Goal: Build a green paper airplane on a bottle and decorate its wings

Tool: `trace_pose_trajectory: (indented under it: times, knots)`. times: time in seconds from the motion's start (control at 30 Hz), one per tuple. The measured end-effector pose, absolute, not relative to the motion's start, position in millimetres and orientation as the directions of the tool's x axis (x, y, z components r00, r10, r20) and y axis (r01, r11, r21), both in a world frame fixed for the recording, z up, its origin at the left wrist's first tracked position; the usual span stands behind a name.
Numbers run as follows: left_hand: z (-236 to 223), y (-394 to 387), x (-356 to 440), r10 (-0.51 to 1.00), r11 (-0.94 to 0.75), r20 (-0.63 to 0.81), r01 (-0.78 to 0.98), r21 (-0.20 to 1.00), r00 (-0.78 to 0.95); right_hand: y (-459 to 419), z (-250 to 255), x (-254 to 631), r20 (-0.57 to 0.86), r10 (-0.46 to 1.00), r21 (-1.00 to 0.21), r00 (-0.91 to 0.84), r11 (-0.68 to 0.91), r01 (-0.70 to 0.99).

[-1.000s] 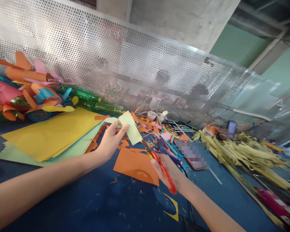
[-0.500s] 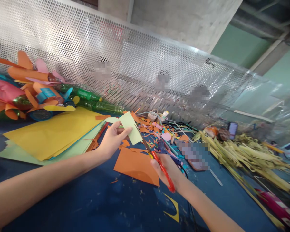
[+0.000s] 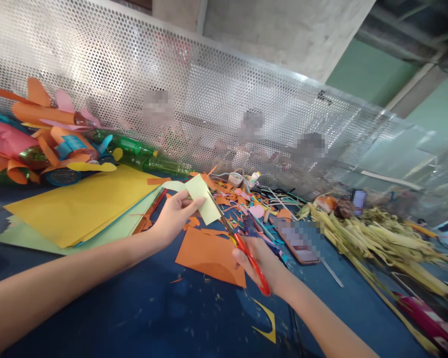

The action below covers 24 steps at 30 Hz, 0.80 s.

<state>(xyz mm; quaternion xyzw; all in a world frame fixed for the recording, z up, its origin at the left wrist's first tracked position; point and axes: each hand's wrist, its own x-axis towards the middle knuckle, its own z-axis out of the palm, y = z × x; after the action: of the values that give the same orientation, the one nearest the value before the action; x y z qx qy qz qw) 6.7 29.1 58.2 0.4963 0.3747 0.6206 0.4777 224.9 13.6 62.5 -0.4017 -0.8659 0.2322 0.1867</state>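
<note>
My left hand (image 3: 177, 214) pinches a small pale green paper piece (image 3: 201, 196) between thumb and fingers, held above the blue table. My right hand (image 3: 263, 263) is closed around the red handles of a pair of scissors (image 3: 252, 263). The blades point up and left and lie along the right edge of the pale green paper; whether they are open or closed is hard to make out. Below the hands rests an orange paper sheet (image 3: 209, 258) with curved cuts in its upper edge. A yellow paper offcut (image 3: 267, 320) lies near the right forearm.
Yellow and pale green sheets (image 3: 78, 209) are stacked on the left. Behind them are green plastic bottles (image 3: 127, 144) and paper-decorated bottles (image 3: 59, 119). Coloured scraps (image 3: 235, 196) litter the middle. A phone (image 3: 296, 241) and dried husks (image 3: 366, 233) lie right. A perforated metal screen (image 3: 216, 94) stands behind.
Both hands stay almost in place. The pale green paper has shifted very slightly to the right and down, with the scissors still at its edge.
</note>
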Motion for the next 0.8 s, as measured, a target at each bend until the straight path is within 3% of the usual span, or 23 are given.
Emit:
trace_pose_trajectory:
  times: [0.17,0.47,0.8]
  knots:
    - [60.5,24.5,10.0,0.954,-0.299,0.297,-0.199,0.933,-0.041,4.5,73.5,222.6,0.151,0.746,-0.542,-0.649,0.611,0.577]
    - [60.5,21.8,13.4,0.957,-0.286,0.291,-0.235,0.929,-0.016,-1.5,75.7,223.1,0.093,0.736,-0.636,-0.67,0.561,0.529]
    - [60.7,14.4,17.7,0.949,-0.237,0.278,-0.249,0.939,0.147,-1.6,75.0,221.2,0.112,0.725,-0.63,-0.679,0.581,0.516]
